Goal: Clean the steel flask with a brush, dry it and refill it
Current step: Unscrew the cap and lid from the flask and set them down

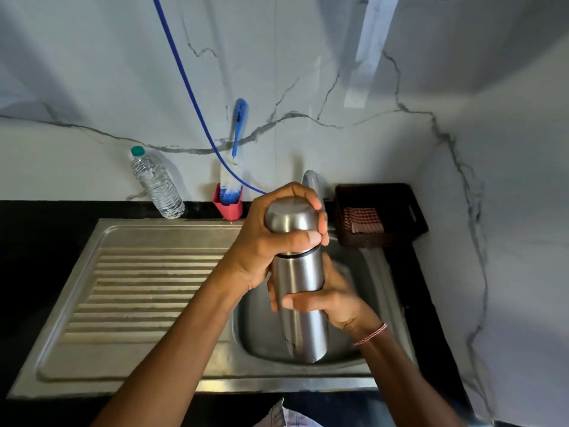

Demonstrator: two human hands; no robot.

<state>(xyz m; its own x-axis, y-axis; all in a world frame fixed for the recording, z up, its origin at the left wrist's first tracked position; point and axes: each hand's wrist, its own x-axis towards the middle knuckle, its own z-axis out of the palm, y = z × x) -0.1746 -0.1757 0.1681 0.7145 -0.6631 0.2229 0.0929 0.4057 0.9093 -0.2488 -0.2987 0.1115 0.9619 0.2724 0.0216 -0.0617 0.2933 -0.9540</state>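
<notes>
Plenty of room at 9 o'clock from the flask, the ribbed drainboard is wide open. Back edge of the desk is crowded though: water bottle at 10, red holder with the brush and blue hose at 11, tap at 12, basket at 2.

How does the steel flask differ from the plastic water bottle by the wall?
The steel flask is opaque metal; the plastic bottle is clear and ribbed. The flask is held over the sink, left hand gripping its steel cap, right hand round its body; the bottle stands untouched on the black counter. The bottle's green cap is smaller than the flask's. Both are tall, capped cylinders.
</notes>
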